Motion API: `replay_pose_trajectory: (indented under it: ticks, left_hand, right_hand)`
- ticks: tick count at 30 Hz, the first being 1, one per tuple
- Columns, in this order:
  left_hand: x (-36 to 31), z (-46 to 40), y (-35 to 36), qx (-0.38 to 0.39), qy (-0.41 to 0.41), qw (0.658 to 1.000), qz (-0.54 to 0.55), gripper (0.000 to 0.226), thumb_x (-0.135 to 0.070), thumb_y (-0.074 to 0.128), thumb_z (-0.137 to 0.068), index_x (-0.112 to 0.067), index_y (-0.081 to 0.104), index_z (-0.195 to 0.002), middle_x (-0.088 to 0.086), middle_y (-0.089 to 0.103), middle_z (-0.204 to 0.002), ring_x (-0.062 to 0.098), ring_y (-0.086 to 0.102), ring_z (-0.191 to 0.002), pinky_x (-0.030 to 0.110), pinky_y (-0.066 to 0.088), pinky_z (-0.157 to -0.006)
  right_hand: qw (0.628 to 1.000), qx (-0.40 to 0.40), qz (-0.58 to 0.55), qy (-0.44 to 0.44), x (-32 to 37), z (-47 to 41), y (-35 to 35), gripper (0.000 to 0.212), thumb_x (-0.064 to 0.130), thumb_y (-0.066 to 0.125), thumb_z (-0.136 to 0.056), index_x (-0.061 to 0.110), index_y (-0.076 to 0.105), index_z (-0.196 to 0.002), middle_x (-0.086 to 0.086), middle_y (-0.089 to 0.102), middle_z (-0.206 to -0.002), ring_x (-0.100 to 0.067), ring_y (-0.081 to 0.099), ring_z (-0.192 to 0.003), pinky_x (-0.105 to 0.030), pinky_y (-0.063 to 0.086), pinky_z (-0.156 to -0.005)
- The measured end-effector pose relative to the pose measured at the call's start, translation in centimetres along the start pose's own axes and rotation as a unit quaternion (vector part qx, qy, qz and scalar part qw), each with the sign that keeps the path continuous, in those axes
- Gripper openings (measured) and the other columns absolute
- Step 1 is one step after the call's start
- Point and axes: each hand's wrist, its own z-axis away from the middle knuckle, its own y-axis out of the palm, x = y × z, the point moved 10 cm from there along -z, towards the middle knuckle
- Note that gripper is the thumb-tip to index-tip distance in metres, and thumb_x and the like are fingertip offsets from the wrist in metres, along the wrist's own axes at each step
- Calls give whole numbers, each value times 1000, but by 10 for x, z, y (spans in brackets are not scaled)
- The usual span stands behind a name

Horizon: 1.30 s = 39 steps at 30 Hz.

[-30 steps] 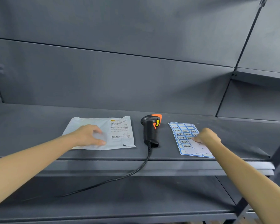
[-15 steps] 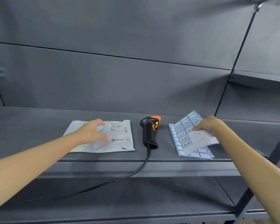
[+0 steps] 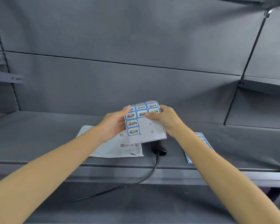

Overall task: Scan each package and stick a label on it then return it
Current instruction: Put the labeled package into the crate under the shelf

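Observation:
A sheet of blue-bordered labels (image 3: 144,126) is held up in the air over the shelf, curled at its top. My left hand (image 3: 113,125) grips its left edge and my right hand (image 3: 165,118) pinches its upper right part, fingers on a label. Below it a white flat package (image 3: 108,147) with a printed shipping label lies on the grey shelf. The black scanner (image 3: 159,147) stands right of the package, mostly hidden behind the sheet.
A second label sheet (image 3: 199,143) lies on the shelf to the right, partly under my right forearm. The scanner's black cable (image 3: 136,181) hangs over the shelf's front edge (image 3: 55,165) onto a lower shelf. Grey back panels rise behind.
My right hand lifted the top label sheet off the shelf and brought it to the centre. My left hand left the package and took hold of the sheet's left edge.

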Motion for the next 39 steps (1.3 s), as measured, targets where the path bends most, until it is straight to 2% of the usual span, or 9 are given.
replay_pose_trajectory:
  ticks: [2, 6, 10, 14, 21, 25, 31, 35, 39]
  left_hand:
    - [-2, 2, -17, -48, 17, 999, 5, 34, -17, 64, -90, -1, 62, -120, 17, 67, -119, 24, 68, -95, 31, 55, -83]
    - [-4, 7, -38, -96, 32, 995, 4, 32, -5, 64, -89, -2, 60, -122, 16, 68, -116, 26, 69, -90, 31, 58, -70]
    - [-4, 10, -52, -137, 28, 990, 5, 30, -4, 59, -92, -5, 56, -123, 15, 67, -115, 29, 67, -92, 38, 57, -68]
    - [-4, 11, -54, -134, 28, 991, 15, 31, -4, 57, -94, -5, 53, -124, 17, 65, -119, 35, 65, -104, 45, 56, -79]
    - [1, 13, -49, -89, 39, 995, 9, 42, -1, 64, -88, -9, 55, -128, 12, 68, -118, 32, 65, -108, 48, 54, -89]
    - [2, 12, -51, -91, 44, 995, 3, 40, 0, 64, -88, -9, 56, -126, 12, 68, -117, 31, 66, -105, 48, 54, -89]
    - [4, 10, -50, -99, 50, 994, 5, 37, 1, 65, -87, -9, 59, -121, 11, 70, -111, 26, 70, -93, 38, 59, -73]
    - [4, 9, -52, -106, 52, 993, 1, 36, 0, 66, -86, -11, 60, -120, 9, 71, -109, 24, 71, -89, 37, 60, -70]
    - [4, 10, -53, -115, 51, 992, -3, 35, 1, 66, -86, -12, 61, -118, 9, 71, -110, 26, 70, -93, 40, 59, -75]
  right_hand:
    - [999, -6, 34, 0, -8, -1, 13, 39, 8, 81, -74, 3, 63, -108, -12, 73, -100, -30, 71, -89, -43, 58, -80]
    - [998, -5, 58, -29, -13, -2, 28, 34, 12, 81, -75, 13, 59, -102, -7, 71, -102, -20, 71, -85, -36, 58, -78]
    - [989, -13, 138, -42, -17, -2, 31, 66, 17, 78, -79, 20, 38, -132, -5, 68, -106, -21, 68, -95, -39, 55, -85]
    - [974, 9, 201, -106, -8, 4, 42, 47, 17, 74, -83, 25, 52, -125, 6, 67, -107, -10, 68, -90, -27, 58, -74]
    - [956, -12, 252, -147, -2, 5, 48, 27, 27, 65, -90, 29, 62, -117, 3, 65, -109, -11, 63, -97, -22, 53, -78]
    - [946, -23, 282, -158, -2, 3, 49, 20, 24, 64, -91, 29, 64, -110, -2, 66, -103, -15, 61, -97, -19, 48, -75]
    - [922, -55, 334, -189, 2, 4, 49, 22, 24, 65, -90, 26, 65, -112, 1, 57, -117, -7, 52, -103, -3, 31, -70]
    - [917, -64, 335, -209, 5, 10, 49, 19, 20, 66, -90, 24, 67, -108, 2, 56, -122, -11, 49, -117, -14, 33, -89]
    - [916, -65, 332, -215, 9, 12, 48, 10, 19, 66, -89, 22, 68, -99, 1, 57, -119, -15, 46, -119, -19, 31, -91]
